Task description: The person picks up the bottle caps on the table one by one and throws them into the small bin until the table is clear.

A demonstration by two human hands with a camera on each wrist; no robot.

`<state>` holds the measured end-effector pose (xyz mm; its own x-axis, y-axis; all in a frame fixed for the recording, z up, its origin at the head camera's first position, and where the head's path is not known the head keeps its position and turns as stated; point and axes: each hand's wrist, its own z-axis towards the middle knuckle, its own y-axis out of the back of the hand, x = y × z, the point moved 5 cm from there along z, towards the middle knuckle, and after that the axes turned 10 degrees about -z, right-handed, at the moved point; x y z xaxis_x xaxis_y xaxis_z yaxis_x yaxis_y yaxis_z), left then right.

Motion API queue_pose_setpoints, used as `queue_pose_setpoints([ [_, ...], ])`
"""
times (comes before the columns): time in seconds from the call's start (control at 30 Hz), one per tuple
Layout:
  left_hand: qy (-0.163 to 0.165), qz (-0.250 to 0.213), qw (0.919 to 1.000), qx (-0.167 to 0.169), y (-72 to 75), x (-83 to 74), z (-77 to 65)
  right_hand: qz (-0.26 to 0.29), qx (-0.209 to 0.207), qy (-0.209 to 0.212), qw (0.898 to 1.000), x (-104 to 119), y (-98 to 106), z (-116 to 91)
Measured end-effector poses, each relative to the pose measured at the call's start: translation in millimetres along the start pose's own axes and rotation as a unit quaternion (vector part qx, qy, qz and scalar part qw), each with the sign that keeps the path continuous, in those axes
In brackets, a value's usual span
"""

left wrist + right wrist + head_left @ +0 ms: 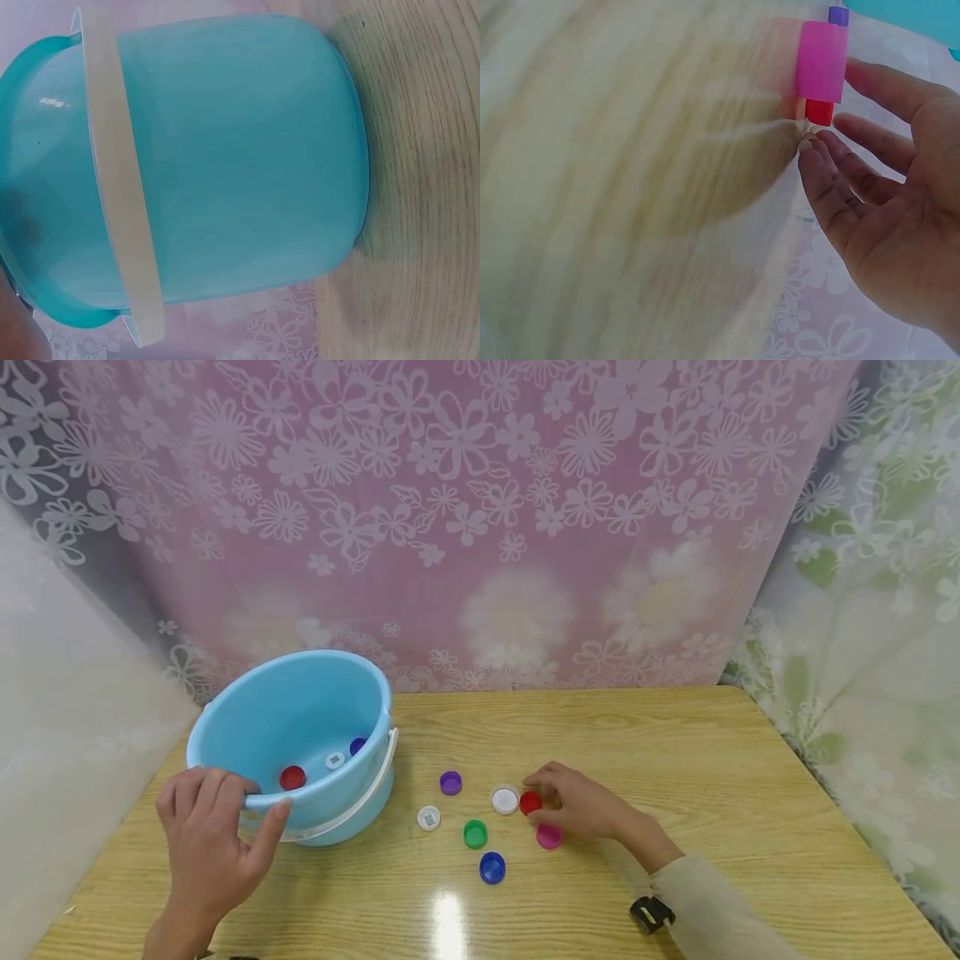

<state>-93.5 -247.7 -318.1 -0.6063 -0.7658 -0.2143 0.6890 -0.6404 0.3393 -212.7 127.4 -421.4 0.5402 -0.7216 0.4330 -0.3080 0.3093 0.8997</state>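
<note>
Both hands grip, left hand [208, 843] curled over a blue bucket's rim [303, 794], right hand [581, 803] pinching a red cap [531, 802].

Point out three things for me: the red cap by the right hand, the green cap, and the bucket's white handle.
Red cap [531, 802]: head view, middle of its upward side.
Green cap [475, 834]: head view, middle of its upward side.
White handle [122, 165]: left wrist view, middle of its band.

The right grip [900, 206] curves around 1 red cap [820, 113] beside 1 pink cap [822, 61].
</note>
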Motion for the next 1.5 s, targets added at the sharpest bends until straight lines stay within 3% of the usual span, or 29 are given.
queue_pose_setpoints([
  [1.2, 0.003, 0.004, 0.9999, 0.012, 1.6, 1.4, -2.5, 0.008, -0.016, -0.024, 1.000, -2.0, -3.2, 2.3],
  [1.5, 0.003, 0.005, 0.9999, 0.015, 0.1, 1.5, -1.8, 0.015, -0.024, -0.040, 0.999, -4.0, 3.8, -0.4],
])
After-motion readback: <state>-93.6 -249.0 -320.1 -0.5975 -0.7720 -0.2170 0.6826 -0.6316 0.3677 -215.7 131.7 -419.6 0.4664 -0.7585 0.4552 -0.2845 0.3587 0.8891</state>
